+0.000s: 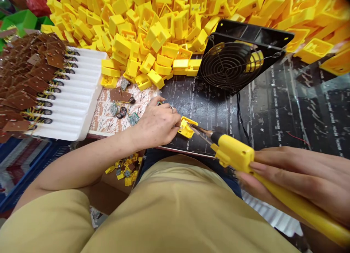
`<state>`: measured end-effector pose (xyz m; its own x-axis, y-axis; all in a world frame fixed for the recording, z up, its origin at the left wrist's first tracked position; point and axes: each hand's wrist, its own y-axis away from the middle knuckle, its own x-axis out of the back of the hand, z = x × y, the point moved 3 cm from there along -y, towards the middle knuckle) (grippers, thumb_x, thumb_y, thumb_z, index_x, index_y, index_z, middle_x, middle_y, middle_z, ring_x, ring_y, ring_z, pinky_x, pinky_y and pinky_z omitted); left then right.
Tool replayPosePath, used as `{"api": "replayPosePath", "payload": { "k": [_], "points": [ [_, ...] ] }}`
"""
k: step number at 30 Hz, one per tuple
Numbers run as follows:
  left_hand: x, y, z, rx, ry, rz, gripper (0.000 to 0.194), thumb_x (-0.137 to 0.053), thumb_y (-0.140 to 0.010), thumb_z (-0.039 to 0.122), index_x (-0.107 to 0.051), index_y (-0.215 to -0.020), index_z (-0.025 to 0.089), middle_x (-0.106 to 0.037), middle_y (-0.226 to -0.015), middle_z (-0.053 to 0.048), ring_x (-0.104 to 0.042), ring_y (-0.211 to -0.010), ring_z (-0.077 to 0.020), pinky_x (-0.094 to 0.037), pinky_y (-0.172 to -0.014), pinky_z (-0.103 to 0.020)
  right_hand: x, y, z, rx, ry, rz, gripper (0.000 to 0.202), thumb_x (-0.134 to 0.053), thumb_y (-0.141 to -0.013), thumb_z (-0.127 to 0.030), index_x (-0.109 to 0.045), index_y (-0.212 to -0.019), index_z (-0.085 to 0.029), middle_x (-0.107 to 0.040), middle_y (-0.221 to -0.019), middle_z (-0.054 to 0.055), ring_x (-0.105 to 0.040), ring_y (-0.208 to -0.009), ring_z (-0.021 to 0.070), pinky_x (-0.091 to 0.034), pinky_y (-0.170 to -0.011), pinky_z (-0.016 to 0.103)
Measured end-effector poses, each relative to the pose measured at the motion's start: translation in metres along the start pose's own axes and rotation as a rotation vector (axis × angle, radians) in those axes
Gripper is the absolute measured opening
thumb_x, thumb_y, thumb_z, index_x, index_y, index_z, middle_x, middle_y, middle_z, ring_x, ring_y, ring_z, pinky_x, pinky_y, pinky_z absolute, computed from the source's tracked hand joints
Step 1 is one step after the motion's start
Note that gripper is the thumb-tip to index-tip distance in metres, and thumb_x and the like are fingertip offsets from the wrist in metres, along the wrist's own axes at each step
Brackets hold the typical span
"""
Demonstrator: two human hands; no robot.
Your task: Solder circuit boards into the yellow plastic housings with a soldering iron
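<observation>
My left hand point(161, 122) rests at the bench edge, its thumb and index finger closed at the left rim of a small yellow plastic housing point(187, 129). What lies right under those fingertips is hidden. From the right, my right hand point(298, 180) grips a yellow soldering iron point(235, 152) with a thin feed tube beside its tip. That tip points left and down into the open housing, touching or very close to it. Left of my left hand lie a brown circuit board point(120, 95) with wires and small grey-green components point(133, 118).
A black fan point(226, 63) stands tilted behind the housing, its cable trailing forward. Yellow housings point(153, 37) are heaped along the back. At left, a white ribbed tray point(79, 99) carries many brown boards point(35, 74). Below the bench, a box holds yellow parts point(128, 169).
</observation>
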<state>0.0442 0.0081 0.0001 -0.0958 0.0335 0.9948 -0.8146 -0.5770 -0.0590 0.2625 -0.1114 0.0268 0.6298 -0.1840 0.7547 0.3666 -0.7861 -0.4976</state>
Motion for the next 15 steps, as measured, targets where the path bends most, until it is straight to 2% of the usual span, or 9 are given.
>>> {"api": "replayPosePath", "payload": {
  "k": [3,8,12,15],
  "points": [
    [0.0,0.0,-0.001,-0.004,-0.002,-0.012,0.023,-0.049,-0.084,0.021,-0.067,-0.07,0.017,-0.068,-0.07,-0.005,-0.06,-0.073,-0.0206,-0.038,-0.094,-0.045,0.005,0.0,0.001,0.026,-0.019,-0.003,0.027,-0.079,-0.074,-0.018,-0.061,-0.093,-0.023,-0.068,-0.084,0.0,-0.066,-0.072,0.0135,-0.057,-0.063,0.024],
    [0.0,-0.001,0.001,-0.005,-0.037,-0.018,0.021,-0.05,-0.083,0.02,-0.067,-0.071,0.017,-0.069,-0.073,-0.006,-0.06,-0.076,-0.0213,-0.039,-0.092,-0.045,0.001,0.002,0.005,-0.043,-0.004,0.06,0.026,-0.076,-0.076,-0.02,-0.063,-0.097,-0.028,-0.069,-0.081,-0.002,-0.065,-0.063,0.0126,-0.054,-0.052,0.022],
    [0.004,0.003,0.005,-0.031,-0.119,-0.001,0.022,-0.051,-0.086,0.017,-0.069,-0.074,0.018,-0.07,-0.078,-0.005,-0.059,-0.082,-0.0223,-0.038,-0.095,-0.047,-0.003,0.006,0.007,-0.17,0.007,0.089,0.038,-0.078,-0.076,-0.024,-0.064,-0.111,-0.028,-0.07,-0.084,-0.002,-0.067,-0.068,0.015,-0.055,-0.054,0.023],
    [0.007,0.007,0.005,-0.047,-0.131,0.064,0.025,-0.051,-0.09,0.018,-0.071,-0.076,0.021,-0.072,-0.081,-0.002,-0.059,-0.087,-0.0225,-0.034,-0.1,-0.049,-0.005,0.01,0.014,-0.171,0.079,0.103,0.053,-0.076,-0.079,-0.03,-0.058,-0.129,-0.03,-0.071,-0.087,-0.001,-0.067,-0.063,0.0156,-0.053,-0.046,0.024]
  ]
}}
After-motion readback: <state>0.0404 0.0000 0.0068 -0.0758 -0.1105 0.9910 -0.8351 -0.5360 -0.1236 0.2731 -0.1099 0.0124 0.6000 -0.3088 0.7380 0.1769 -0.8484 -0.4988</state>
